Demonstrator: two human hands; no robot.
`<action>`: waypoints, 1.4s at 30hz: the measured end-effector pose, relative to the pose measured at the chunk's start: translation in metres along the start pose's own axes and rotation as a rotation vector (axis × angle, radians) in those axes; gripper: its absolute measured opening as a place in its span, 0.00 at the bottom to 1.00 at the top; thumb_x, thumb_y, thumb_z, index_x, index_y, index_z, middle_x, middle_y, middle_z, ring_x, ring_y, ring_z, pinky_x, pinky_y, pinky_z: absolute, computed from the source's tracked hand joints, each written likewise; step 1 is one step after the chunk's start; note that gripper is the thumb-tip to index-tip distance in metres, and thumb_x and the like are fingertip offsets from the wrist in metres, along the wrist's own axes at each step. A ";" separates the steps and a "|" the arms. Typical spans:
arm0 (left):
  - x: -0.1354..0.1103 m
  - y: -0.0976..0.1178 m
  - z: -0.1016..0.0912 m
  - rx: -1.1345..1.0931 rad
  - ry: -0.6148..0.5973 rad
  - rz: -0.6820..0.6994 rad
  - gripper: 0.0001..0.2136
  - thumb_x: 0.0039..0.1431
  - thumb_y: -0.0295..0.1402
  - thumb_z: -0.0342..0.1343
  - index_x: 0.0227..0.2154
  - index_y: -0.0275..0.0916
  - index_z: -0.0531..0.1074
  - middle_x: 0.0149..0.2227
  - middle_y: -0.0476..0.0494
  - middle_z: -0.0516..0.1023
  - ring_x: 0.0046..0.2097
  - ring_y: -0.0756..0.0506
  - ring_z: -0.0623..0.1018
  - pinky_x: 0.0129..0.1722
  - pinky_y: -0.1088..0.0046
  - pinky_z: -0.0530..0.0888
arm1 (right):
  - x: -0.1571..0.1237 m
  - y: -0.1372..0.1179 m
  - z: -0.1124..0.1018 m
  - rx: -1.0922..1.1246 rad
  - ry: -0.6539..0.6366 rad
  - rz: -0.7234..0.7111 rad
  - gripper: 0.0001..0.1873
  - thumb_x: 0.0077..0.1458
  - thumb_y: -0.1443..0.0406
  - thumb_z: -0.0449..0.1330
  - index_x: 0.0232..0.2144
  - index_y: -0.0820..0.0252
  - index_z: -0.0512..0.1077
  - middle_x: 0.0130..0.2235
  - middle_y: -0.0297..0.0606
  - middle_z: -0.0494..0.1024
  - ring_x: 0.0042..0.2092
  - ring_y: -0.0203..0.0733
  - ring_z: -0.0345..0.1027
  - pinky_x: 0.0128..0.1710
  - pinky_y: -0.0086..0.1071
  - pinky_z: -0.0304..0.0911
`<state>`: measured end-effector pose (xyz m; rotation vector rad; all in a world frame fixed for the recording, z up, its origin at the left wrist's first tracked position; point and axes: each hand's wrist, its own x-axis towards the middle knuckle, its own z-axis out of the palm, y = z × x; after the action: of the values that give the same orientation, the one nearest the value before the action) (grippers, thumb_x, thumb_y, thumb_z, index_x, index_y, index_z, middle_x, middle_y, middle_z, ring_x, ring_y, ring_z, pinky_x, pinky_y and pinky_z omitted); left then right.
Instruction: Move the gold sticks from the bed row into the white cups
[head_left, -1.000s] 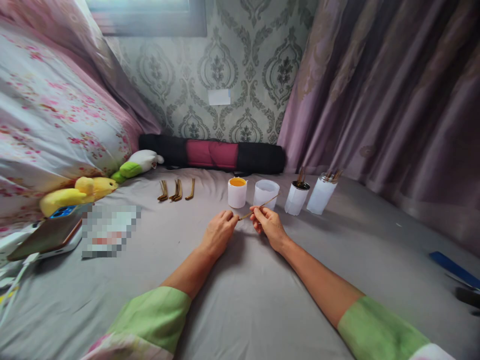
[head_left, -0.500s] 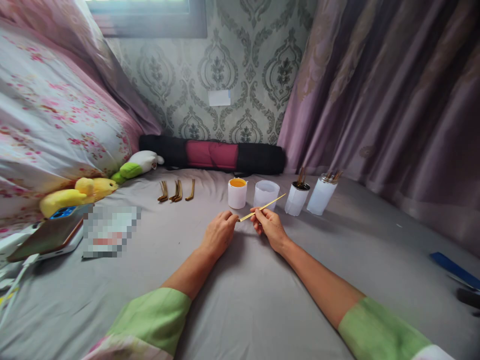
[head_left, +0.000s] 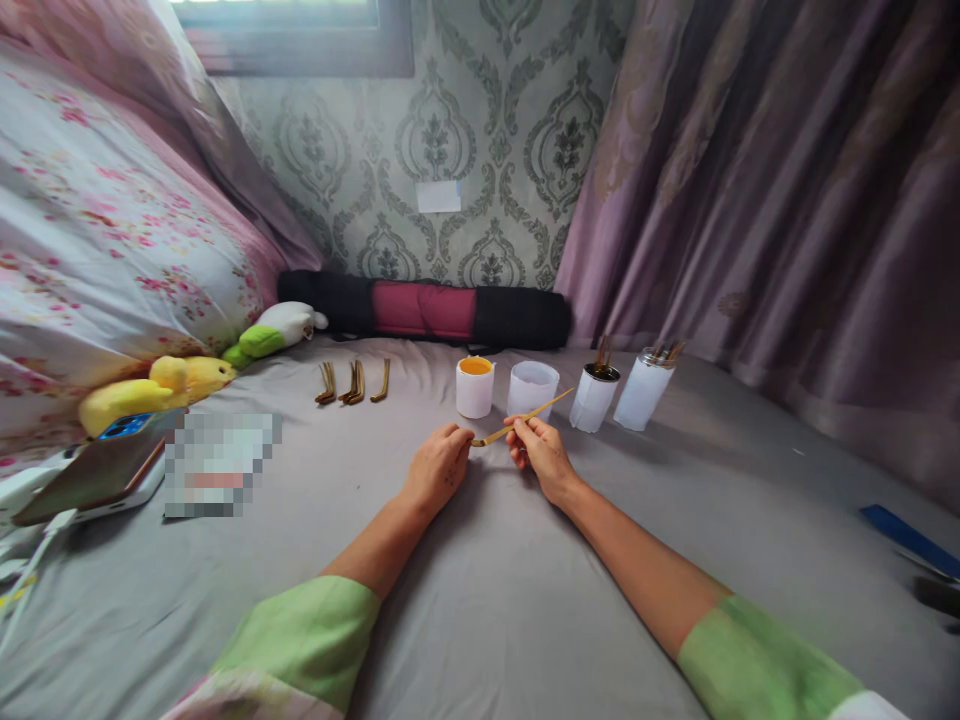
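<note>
Between my hands runs a thin golden-brown stick (head_left: 536, 411), tilted up to the right, with a bent, darker lower end. My right hand (head_left: 550, 460) pinches it along its middle. My left hand (head_left: 439, 468) is closed at the bent end, its fingertips partly hidden behind the hand. Just beyond stand a white-wrapped cup (head_left: 475, 392) with orange-yellow contents and a translucent white cup (head_left: 534, 378). Farther left, several similar bent sticks (head_left: 352, 384) lie in small groups on the grey sheet (head_left: 465, 610).
Two white-wrapped containers (head_left: 595, 402) holding thin brown sticks stand at the right. A phone (head_left: 97, 470) on a white block, a blurred packet (head_left: 221, 465) and plush toys (head_left: 187, 380) lie left. A black-and-maroon roll (head_left: 424, 308) lines the wall; a blue object (head_left: 911, 538) lies far right.
The stick has turned slightly between my fingers, so its bent lower end now shows more plainly. My left hand has shifted a little left.
</note>
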<state>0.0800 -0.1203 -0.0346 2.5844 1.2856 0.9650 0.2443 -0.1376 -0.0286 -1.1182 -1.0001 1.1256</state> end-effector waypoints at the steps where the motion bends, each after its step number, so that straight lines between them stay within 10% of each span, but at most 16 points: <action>1: 0.000 0.000 0.001 -0.041 0.010 -0.009 0.13 0.58 0.32 0.39 0.35 0.38 0.69 0.33 0.43 0.70 0.35 0.49 0.70 0.35 0.74 0.66 | 0.000 0.000 0.000 0.000 0.003 -0.003 0.14 0.45 0.56 0.54 0.30 0.62 0.65 0.22 0.29 0.65 0.18 0.27 0.56 0.13 0.22 0.49; 25: 0.011 0.009 0.006 -0.966 -0.112 -0.561 0.13 0.50 0.38 0.48 0.30 0.32 0.68 0.22 0.47 0.71 0.19 0.54 0.68 0.15 0.81 0.63 | 0.001 0.001 -0.001 -0.083 0.070 -0.059 0.13 0.45 0.56 0.53 0.29 0.61 0.65 0.20 0.27 0.62 0.17 0.27 0.54 0.13 0.22 0.48; 42: 0.008 0.011 0.003 -1.328 -0.338 -0.673 0.11 0.51 0.34 0.51 0.32 0.30 0.67 0.24 0.43 0.72 0.20 0.54 0.70 0.15 0.81 0.63 | -0.001 0.000 0.000 -0.084 0.033 -0.069 0.13 0.46 0.57 0.53 0.29 0.61 0.66 0.20 0.27 0.61 0.17 0.27 0.53 0.13 0.22 0.48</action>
<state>0.0925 -0.1204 -0.0289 1.1183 0.8118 0.7507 0.2443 -0.1383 -0.0285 -1.1571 -1.0602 1.0152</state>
